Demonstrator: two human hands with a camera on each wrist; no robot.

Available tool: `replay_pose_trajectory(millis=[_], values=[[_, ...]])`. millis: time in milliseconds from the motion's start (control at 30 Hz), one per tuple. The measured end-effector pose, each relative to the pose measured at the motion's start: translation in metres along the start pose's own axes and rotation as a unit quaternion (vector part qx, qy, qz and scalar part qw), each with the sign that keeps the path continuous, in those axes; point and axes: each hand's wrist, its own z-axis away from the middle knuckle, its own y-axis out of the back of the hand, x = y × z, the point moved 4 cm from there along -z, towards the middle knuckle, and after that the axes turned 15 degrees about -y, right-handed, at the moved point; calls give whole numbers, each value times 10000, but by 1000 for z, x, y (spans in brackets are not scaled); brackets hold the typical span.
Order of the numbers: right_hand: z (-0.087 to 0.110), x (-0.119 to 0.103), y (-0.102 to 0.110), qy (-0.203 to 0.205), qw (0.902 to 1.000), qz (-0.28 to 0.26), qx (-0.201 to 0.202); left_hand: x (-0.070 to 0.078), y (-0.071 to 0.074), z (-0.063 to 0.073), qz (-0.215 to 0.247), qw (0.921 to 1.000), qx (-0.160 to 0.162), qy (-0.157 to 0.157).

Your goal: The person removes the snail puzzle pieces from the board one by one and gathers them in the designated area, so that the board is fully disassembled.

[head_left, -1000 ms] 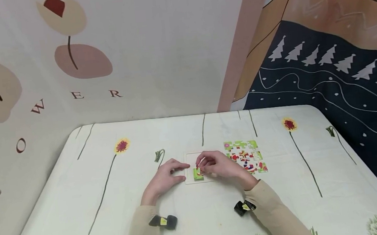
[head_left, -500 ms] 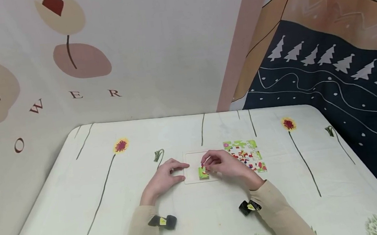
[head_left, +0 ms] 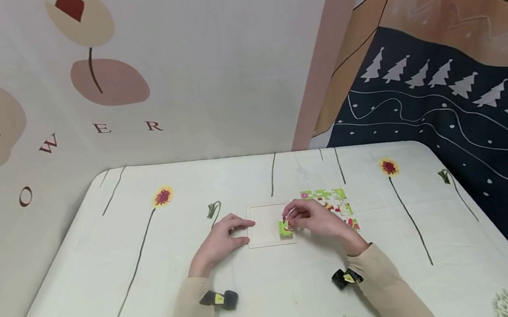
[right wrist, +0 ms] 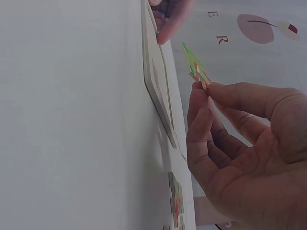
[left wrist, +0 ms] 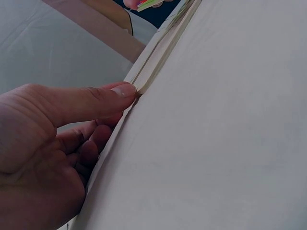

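In the head view my left hand [head_left: 224, 244] is at the left end of a thin, pale puzzle tray [head_left: 263, 219], thumb and index finger gripping its edge. The left wrist view has the thumb [left wrist: 108, 99] lying right at the tray's rim [left wrist: 158, 62], the other fingers bent behind it. Between thumb and fingertips my right hand [head_left: 317, 219] pinches a green puzzle piece [head_left: 285, 230] with red markings. It hovers over the tray's right side. From the right wrist, the piece [right wrist: 195, 64] looks tilted and raised above the table, partly covered by the fingertips.
Several loose puzzle pieces [head_left: 337, 195], green, white and red, lie right of the tray, partly behind my right hand. The table's cloth [head_left: 143, 251] is white with printed flowers. A pale printed backdrop [head_left: 228, 79] hangs behind.
My right hand has moved right with the puzzle piece, from the tray's middle to its right side. The left hand has stayed at the tray's left edge.
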Motion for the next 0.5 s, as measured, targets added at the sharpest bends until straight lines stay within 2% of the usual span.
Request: replay_pose_trajectory(millis=[500], values=[[9, 14, 19, -49, 9998, -67, 189, -1, 0, 1, 45, 10000, 4, -28]])
